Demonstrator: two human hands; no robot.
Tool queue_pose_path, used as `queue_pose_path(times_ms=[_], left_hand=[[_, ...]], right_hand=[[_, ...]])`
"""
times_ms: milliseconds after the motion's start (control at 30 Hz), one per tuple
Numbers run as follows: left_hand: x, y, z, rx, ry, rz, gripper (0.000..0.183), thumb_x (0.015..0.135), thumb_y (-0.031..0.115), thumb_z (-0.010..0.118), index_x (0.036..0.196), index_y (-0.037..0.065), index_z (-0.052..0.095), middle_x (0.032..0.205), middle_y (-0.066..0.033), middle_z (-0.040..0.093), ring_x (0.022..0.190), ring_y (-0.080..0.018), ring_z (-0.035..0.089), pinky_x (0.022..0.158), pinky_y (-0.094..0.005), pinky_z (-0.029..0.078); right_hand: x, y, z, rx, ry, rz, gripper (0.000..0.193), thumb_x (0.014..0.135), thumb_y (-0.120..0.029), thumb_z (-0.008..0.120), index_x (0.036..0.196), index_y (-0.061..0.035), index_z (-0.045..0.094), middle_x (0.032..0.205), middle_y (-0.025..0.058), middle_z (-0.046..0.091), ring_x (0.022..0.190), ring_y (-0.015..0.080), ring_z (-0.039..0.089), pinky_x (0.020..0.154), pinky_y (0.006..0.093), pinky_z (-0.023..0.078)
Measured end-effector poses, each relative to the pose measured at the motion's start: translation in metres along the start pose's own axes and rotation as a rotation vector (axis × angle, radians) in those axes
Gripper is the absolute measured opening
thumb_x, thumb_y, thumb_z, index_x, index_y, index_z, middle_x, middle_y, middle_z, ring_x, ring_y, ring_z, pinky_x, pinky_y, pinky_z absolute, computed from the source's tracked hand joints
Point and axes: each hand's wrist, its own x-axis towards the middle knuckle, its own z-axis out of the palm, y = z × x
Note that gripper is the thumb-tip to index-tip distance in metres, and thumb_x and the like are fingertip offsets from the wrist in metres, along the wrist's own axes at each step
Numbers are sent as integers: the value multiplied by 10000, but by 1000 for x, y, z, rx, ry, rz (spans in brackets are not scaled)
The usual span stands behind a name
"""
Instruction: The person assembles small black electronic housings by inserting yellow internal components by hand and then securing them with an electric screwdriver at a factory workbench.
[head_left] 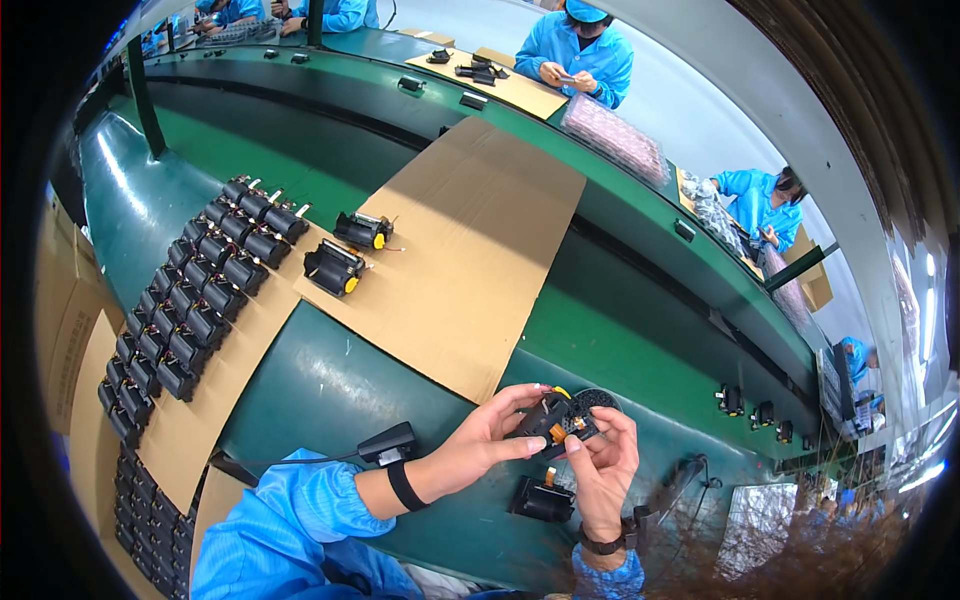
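Observation:
In front of me, above the green table, my left hand [488, 442] is closed round a black plastic housing [537, 420] with a yellow piece at its top edge. An orange flex ribbon [557, 433] shows on its face. My right hand [607, 470] pinches at the housing's right end, beside the ribbon; what its fingertips grip is too small to make out. Just behind the hands stands a round black dish [612, 398] of small dark pieces. Below them, a second black housing [541, 500] with an orange ribbon lies on the table.
Rows of black housings [203, 290] cover the cardboard at left; two with yellow discs [336, 268] lie nearer the middle cardboard sheet [470, 250]. A black corded device [388, 444] sits by my left wrist. Beyond a green conveyor [640, 330], co-workers [575, 50] work.

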Motion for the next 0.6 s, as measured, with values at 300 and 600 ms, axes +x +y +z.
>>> queue_pose_path(times_ms=[300, 600], left_hand=[[3, -6, 2, 122, 22, 85, 694, 910, -3, 717, 1516, 60, 384, 1537, -93, 409, 1371, -207, 461, 1089, -345, 463], [-3, -11, 6, 483, 25, 173, 697, 883, 82, 786, 1505, 100, 471, 1489, -56, 429, 1256, -167, 533, 847, -258, 527]], right_hand=[[-4, 0, -1, 89, -17, -11, 411, 893, 103, 701, 1224, 5, 478, 1096, 120, 606, 872, 159, 696, 749, 299, 611], [-6, 2, -8, 32, -31, 43, 422, 878, 105, 730, 1211, 15, 486, 954, 116, 639, 792, 176, 725, 702, 277, 610]])
